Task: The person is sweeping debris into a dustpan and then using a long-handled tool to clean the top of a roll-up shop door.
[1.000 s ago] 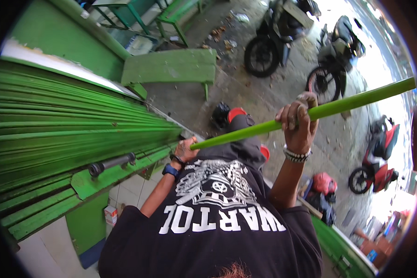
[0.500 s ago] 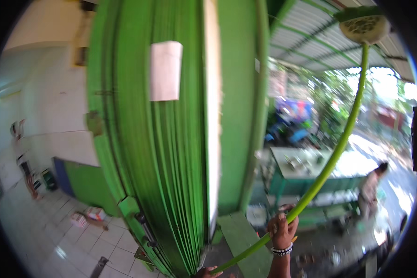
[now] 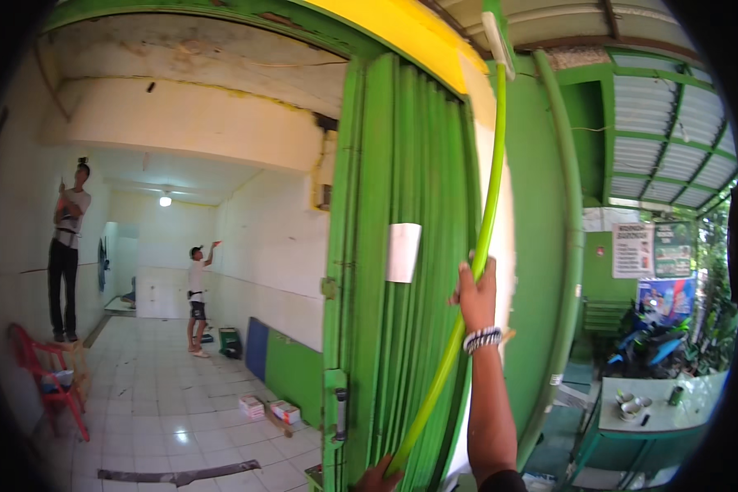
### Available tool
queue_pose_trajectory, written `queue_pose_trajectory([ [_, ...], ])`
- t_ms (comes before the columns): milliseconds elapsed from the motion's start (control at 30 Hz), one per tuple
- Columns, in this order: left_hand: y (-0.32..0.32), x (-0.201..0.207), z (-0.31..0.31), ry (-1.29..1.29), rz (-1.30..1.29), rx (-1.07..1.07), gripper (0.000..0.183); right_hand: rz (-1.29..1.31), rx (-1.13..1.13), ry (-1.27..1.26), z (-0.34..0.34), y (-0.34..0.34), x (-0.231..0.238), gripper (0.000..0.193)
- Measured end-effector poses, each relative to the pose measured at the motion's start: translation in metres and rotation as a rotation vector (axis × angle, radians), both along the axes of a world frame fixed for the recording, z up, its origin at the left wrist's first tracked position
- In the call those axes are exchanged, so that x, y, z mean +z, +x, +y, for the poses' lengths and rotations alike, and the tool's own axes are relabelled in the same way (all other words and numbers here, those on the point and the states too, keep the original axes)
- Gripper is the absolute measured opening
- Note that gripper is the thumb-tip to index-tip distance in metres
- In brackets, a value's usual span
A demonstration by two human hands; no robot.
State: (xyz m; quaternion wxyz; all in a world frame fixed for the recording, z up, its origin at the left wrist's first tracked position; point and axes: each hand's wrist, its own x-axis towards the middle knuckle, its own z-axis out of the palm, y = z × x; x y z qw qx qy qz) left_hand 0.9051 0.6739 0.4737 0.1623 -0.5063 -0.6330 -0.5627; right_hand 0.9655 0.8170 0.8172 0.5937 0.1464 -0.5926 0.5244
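Observation:
A long-handled broom (image 3: 490, 193) with a bright green pole rises steeply between my hands. Its white head with green bristles is at the upper wall, beside the yellow beam (image 3: 414, 33); whether the bristles touch is hard to make out. Around the middle of the pole my right hand (image 3: 476, 293) is closed, a beaded bracelet on its wrist. My left hand (image 3: 377, 476) grips the lower end at the bottom edge, partly cut off. Behind the pole are a folded green metal shutter (image 3: 385, 344) with a white paper stuck on it and a green wall (image 3: 537, 246).
Inside the tiled room, one person (image 3: 67, 238) stands raised at the left wall and another (image 3: 197, 295) reaches toward the right wall. A red chair (image 3: 49, 377) stands near left. Small boxes (image 3: 283, 410) lie on the floor. Outside right are a table (image 3: 664, 410) and a motorbike (image 3: 652, 344).
My view has swung toward the room and upward. The broom head has moved from the roof at far right, leftward to the upper wall. Both hands keep their hold.

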Motion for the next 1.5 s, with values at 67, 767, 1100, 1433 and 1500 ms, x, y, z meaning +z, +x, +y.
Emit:
queue_pose_trajectory([
  [67, 0.031, 0.067, -0.012, 0.033, -0.288, -0.142, 0.034, 0.021, 0.125, 0.046, -0.023, 0.006, 0.026, 0.043],
  [767, 0.153, 0.497, -0.196, 0.334, -0.311, -0.747, 0.022, -0.009, 0.66, 0.457, -0.253, 0.066, 0.261, 0.034],
  [1100, 0.197, 0.485, -0.226, 0.348, -0.312, -0.937, 0.022, 0.087, -0.089, 0.883, -0.284, 0.12, 0.271, 0.041],
  [1433, 0.224, 0.439, -0.261, 0.693, -0.186, -0.424, 0.033, 0.199, 0.371, 0.79, -0.387, 0.114, 0.235, 0.05],
  [1500, 0.227, 0.428, -0.278, 0.666, -0.188, -0.443, 0.033, 0.187, 0.339, 0.805, -0.391, 0.14, 0.212, 0.05],
])
